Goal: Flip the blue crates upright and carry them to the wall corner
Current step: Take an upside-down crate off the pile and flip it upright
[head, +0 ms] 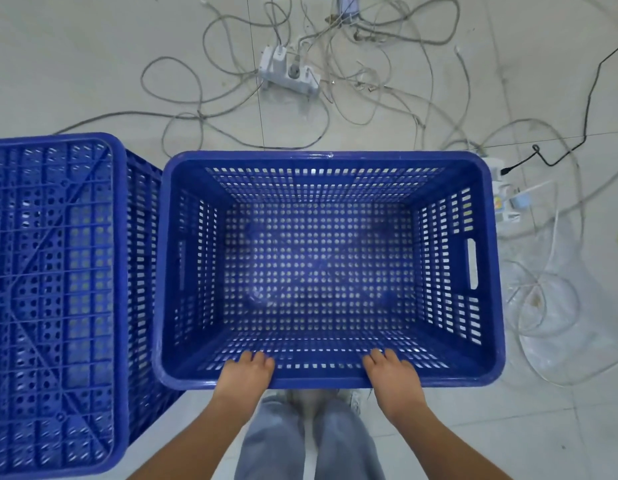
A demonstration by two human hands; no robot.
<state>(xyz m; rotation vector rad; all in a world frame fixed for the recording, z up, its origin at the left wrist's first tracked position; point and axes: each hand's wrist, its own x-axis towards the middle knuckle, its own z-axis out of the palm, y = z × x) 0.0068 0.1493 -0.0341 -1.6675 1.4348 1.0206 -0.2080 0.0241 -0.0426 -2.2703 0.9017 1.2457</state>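
Head view showed that we gripped the upright blue crate's (pixel 328 265) near rim with our left hand (pixel 243 377) and right hand (pixel 394 379), beside an upside-down blue crate (pixel 54 299).

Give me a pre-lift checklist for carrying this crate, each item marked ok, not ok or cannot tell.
1. Upright crate open side up: ok.
2. Left hand gripping the near rim, fingers curled inside: ok.
3. Right hand gripping the same rim: ok.
4. Crate interior free of loose items: ok, only the perforated floor shows.
5. Floor ahead clear of trip hazards: not ok, cables and a power strip lie beyond the crate.
6. Second crate flipped: not ok, its ribbed bottom faces up.
7. Route to the wall corner: cannot tell, no corner in view.
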